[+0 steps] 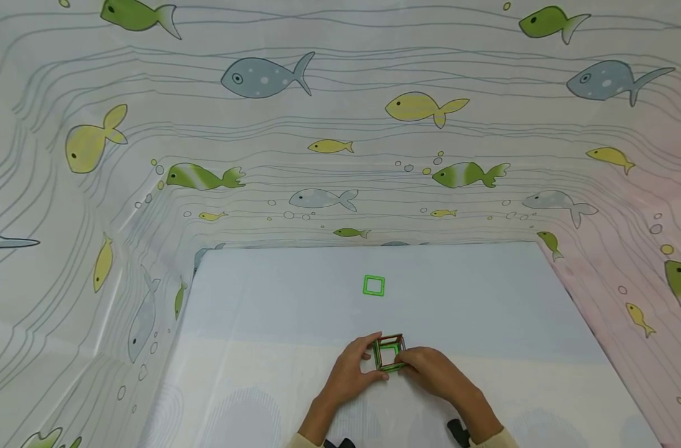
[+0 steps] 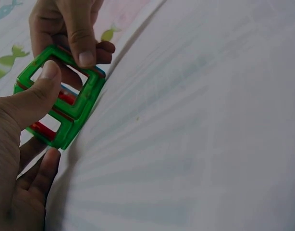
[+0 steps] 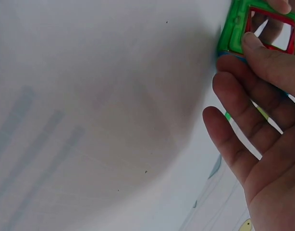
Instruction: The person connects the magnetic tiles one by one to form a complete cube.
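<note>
A small box of square magnetic tile frames [image 1: 377,358], in green and red with some blue, stands over the white table between both hands. My left hand [image 1: 347,373] holds its left side. In the left wrist view the left thumb [image 2: 39,94] lies across a green frame [image 2: 90,94], with other fingers behind and below. From the right, my right hand [image 1: 432,372] pinches the box. Its thumb [image 3: 263,57] presses the green and red side in the right wrist view, while its other fingers bend under the edge. Part of the box is hidden by the fingers.
A single green square tile frame [image 1: 365,285] lies flat on the table [image 1: 262,298], beyond the hands. Around the table's back and sides rises a fish-printed cloth [image 1: 273,137]. A dark strap piece [image 1: 458,431] sits at the right wrist.
</note>
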The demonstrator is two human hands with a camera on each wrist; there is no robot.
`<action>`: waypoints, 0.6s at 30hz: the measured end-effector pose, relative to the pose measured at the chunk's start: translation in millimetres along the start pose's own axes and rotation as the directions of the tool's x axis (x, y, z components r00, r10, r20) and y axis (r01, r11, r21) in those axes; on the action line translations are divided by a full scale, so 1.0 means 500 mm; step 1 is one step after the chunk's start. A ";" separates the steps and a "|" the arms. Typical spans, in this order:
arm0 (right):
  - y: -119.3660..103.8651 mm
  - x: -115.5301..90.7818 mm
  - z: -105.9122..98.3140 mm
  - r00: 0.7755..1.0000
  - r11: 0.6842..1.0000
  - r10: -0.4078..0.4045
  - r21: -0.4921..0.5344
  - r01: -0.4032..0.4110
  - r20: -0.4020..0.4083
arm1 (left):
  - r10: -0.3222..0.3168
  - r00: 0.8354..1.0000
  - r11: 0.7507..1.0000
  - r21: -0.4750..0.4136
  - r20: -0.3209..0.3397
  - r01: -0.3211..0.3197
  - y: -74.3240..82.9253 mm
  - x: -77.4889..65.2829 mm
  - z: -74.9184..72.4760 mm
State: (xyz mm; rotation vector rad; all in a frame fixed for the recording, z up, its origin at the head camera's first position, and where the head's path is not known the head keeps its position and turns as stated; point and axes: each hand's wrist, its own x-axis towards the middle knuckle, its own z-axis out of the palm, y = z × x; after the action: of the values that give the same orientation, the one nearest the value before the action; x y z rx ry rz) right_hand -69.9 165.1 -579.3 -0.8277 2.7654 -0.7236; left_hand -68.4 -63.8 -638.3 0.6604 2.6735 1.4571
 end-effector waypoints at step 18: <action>0.010 0.001 0.004 1.000 0.999 -0.022 0.029 0.022 -0.008 | 0.006 1.000 1.000 0.005 -0.006 -0.006 0.002 0.003 -0.003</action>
State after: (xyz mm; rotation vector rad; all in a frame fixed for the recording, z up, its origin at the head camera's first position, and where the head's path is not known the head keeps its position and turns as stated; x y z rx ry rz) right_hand -72.1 167.8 -583.4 -0.8530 2.7498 -0.7710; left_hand -69.6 -63.9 -636.6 0.6662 2.6828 1.4566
